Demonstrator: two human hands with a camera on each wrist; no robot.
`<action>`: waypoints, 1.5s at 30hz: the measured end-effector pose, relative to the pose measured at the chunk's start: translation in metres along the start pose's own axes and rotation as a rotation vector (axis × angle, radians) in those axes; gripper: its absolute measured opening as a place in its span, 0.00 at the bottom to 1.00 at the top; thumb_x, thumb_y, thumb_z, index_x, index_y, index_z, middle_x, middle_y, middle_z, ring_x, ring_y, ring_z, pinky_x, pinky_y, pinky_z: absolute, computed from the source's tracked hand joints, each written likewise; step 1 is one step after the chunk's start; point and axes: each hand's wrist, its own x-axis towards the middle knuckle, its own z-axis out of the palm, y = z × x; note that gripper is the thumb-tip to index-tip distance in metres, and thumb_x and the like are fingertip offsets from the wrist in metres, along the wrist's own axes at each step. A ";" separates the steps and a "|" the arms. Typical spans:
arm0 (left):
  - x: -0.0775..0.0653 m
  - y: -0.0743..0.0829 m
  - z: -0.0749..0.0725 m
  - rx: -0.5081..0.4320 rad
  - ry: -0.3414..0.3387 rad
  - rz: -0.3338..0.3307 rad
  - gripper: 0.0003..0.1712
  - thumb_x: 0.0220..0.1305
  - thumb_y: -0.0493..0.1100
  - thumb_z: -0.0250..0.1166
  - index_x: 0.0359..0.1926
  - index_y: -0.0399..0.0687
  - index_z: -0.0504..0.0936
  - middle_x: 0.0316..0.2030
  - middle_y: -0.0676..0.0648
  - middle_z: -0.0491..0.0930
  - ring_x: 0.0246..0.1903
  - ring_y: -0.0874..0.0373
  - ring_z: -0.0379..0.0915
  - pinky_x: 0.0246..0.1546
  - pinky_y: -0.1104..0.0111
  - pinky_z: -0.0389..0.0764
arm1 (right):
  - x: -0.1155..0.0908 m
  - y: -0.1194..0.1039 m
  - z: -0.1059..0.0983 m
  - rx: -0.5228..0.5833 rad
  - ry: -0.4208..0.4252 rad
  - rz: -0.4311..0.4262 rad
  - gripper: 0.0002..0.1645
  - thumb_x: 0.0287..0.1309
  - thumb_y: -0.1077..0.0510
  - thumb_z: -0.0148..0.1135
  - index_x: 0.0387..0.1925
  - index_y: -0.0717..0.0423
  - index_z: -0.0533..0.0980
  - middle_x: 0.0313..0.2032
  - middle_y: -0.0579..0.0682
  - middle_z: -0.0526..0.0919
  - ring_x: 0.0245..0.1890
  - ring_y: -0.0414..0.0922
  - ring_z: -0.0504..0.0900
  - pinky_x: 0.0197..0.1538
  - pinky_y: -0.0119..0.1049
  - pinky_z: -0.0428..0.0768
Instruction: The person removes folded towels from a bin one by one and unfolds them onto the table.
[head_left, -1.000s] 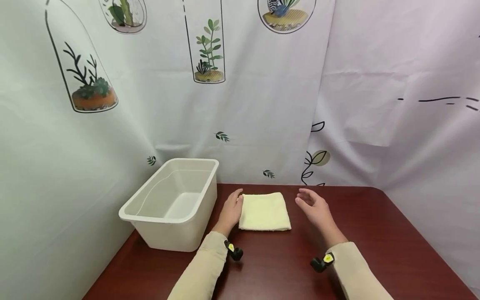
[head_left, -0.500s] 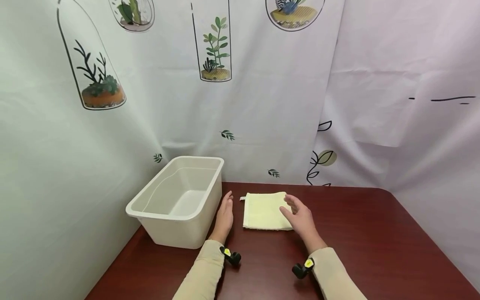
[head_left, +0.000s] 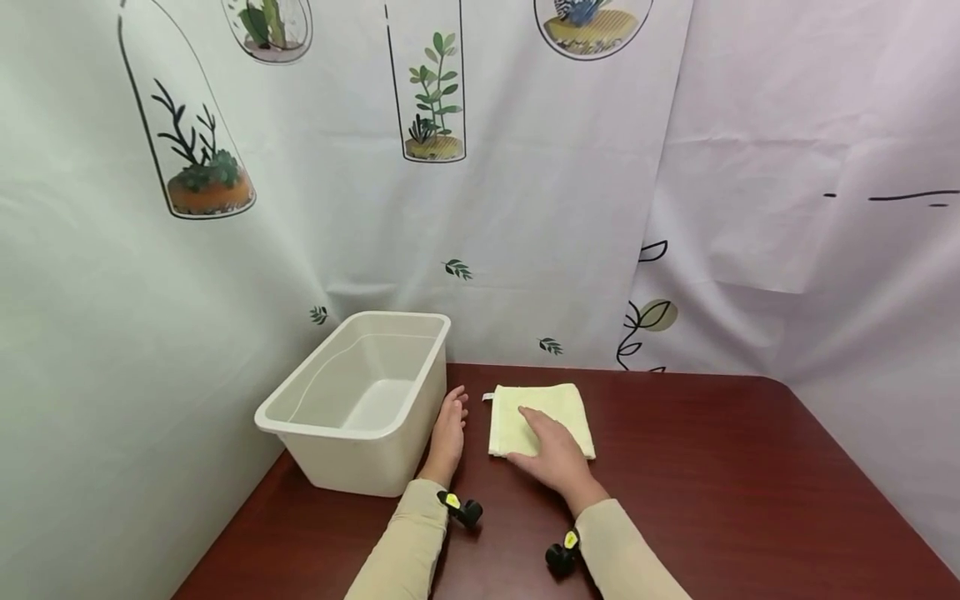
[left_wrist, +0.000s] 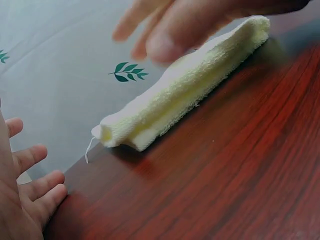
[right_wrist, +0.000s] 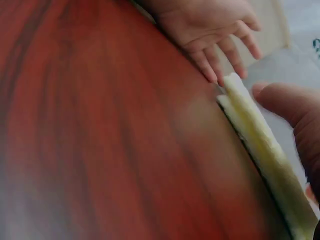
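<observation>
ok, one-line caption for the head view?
Right hand flat on a folded yellow cloth, left hand on the table beside a white bin.

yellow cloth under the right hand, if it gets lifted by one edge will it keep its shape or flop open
The folded yellow cloth is soft terry in loose layers, so it would likely sag and unfold. It looks thin and probably light. Pushed flat by the right hand, it may slide on the glossy table or bunch.

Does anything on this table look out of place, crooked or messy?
Little stands out. The folded cloth lies flat on the table under the right hand, with only a loose thread hanging from one corner. The bin stands upright, and the left hand rests beside it.
</observation>
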 end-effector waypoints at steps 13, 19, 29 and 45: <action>-0.006 0.016 -0.001 -0.053 -0.016 -0.053 0.24 0.83 0.40 0.39 0.71 0.32 0.63 0.64 0.28 0.69 0.60 0.27 0.66 0.61 0.39 0.67 | 0.003 -0.012 0.016 -0.109 -0.013 0.005 0.37 0.60 0.50 0.70 0.69 0.55 0.71 0.63 0.56 0.78 0.63 0.55 0.76 0.65 0.54 0.71; -0.016 0.046 -0.005 -0.031 -0.022 -0.019 0.22 0.82 0.37 0.40 0.68 0.30 0.66 0.62 0.26 0.70 0.58 0.27 0.68 0.59 0.40 0.69 | 0.007 -0.012 0.017 -0.134 0.016 0.041 0.33 0.59 0.57 0.64 0.67 0.56 0.73 0.63 0.55 0.78 0.63 0.56 0.76 0.64 0.52 0.73; -0.019 0.052 -0.007 -0.013 -0.025 -0.033 0.22 0.82 0.37 0.41 0.67 0.30 0.67 0.62 0.27 0.70 0.59 0.28 0.68 0.60 0.42 0.69 | 0.014 -0.012 0.029 -0.327 -0.092 0.131 0.36 0.65 0.51 0.60 0.73 0.53 0.67 0.72 0.59 0.67 0.73 0.59 0.62 0.73 0.59 0.57; -0.003 0.003 -0.002 -0.015 -0.001 -0.015 0.23 0.83 0.43 0.41 0.68 0.37 0.69 0.62 0.31 0.72 0.57 0.34 0.72 0.59 0.44 0.71 | 0.016 -0.007 0.026 -0.003 0.047 0.250 0.32 0.67 0.57 0.46 0.72 0.57 0.68 0.66 0.61 0.74 0.70 0.62 0.66 0.73 0.61 0.55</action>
